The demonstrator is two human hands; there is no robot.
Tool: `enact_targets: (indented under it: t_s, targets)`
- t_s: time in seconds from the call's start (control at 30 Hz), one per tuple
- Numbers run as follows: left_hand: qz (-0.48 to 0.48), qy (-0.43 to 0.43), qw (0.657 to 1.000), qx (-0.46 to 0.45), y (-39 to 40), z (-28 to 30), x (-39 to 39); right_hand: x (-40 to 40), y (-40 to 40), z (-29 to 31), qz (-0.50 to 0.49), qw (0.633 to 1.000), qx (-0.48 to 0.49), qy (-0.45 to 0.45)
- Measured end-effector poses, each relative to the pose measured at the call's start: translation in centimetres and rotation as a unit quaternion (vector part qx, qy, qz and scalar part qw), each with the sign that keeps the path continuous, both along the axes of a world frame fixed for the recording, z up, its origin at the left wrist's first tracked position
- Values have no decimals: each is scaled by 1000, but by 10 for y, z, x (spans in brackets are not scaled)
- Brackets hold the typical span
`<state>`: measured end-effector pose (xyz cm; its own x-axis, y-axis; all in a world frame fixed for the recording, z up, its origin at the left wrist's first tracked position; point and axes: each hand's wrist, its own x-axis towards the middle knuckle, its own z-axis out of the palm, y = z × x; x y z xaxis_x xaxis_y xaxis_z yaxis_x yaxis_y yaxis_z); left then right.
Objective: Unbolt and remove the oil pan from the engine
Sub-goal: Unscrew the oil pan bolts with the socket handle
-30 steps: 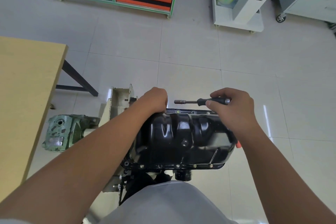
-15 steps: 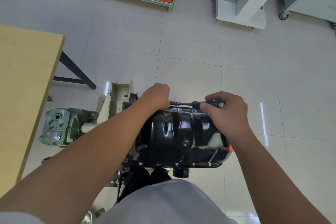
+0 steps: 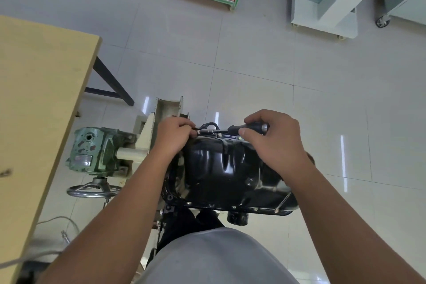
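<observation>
Black and glossy, the oil pan (image 3: 221,168) sits bolted face-up on the engine, right in front of me and between my forearms. My right hand (image 3: 274,140) has its fingers curled around the dark handle of a nut driver (image 3: 232,130), which lies level along the pan's far flange with its metal shaft pointing left. My left hand (image 3: 173,138) is bunched at the far left corner of the pan, fingertips pinching at the driver's tip by a flange bolt; I cannot tell exactly what they pinch. Small bolts (image 3: 255,209) line the near flange. To the left I see a green gearbox (image 3: 96,150) with a handwheel (image 3: 92,190), beside a wooden table (image 3: 39,99).
</observation>
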<state>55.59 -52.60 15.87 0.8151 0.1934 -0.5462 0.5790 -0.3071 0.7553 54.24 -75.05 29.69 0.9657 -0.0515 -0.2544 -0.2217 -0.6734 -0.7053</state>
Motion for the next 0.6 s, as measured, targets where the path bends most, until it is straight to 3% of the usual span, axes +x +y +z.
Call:
enact_targets:
  t_s: [0.6]
  targets:
    - [4, -22, 999, -27, 2, -9, -10, 15, 32, 7, 23, 999, -45, 11]
